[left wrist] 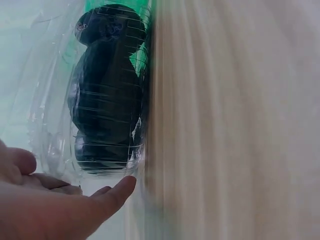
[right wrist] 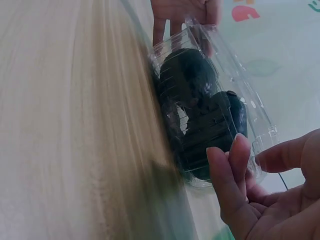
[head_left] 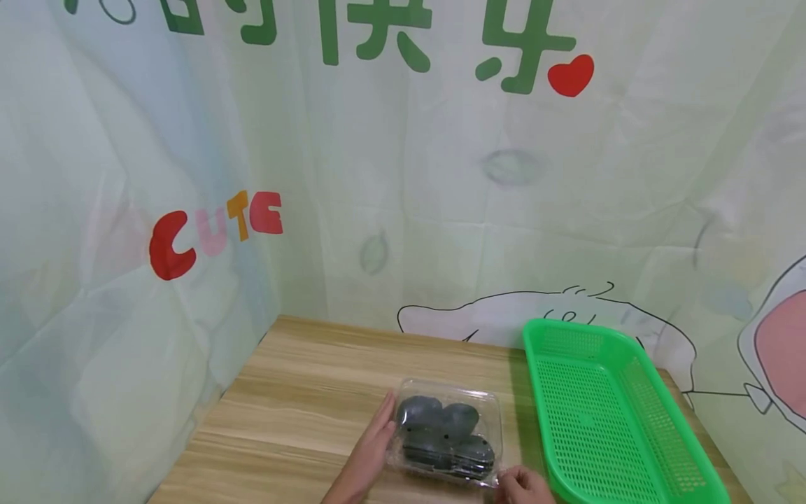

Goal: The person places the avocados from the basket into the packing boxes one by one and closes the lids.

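A clear plastic clamshell box [head_left: 492, 413] sits on the wooden table, holding several dark oval fruits [head_left: 461, 420]; their exact kind is not plain. Its lid looks lowered over them. Along the box's left side lies my left hand [head_left: 370, 448], its fingers extended and touching the plastic; the left wrist view shows these fingers [left wrist: 117, 195] by the end wall. At the front right corner my right hand [head_left: 524, 484] pinches the box's edge between thumb and fingers, as the right wrist view shows with the fingertips [right wrist: 240, 145] at the lid's rim.
A green plastic basket [head_left: 588, 420] with a perforated bottom stands to the right of the box. Wood-grain tabletop [head_left: 283, 406] extends to the left. A printed cloth [head_left: 409, 175] hangs behind the table and along its left side.
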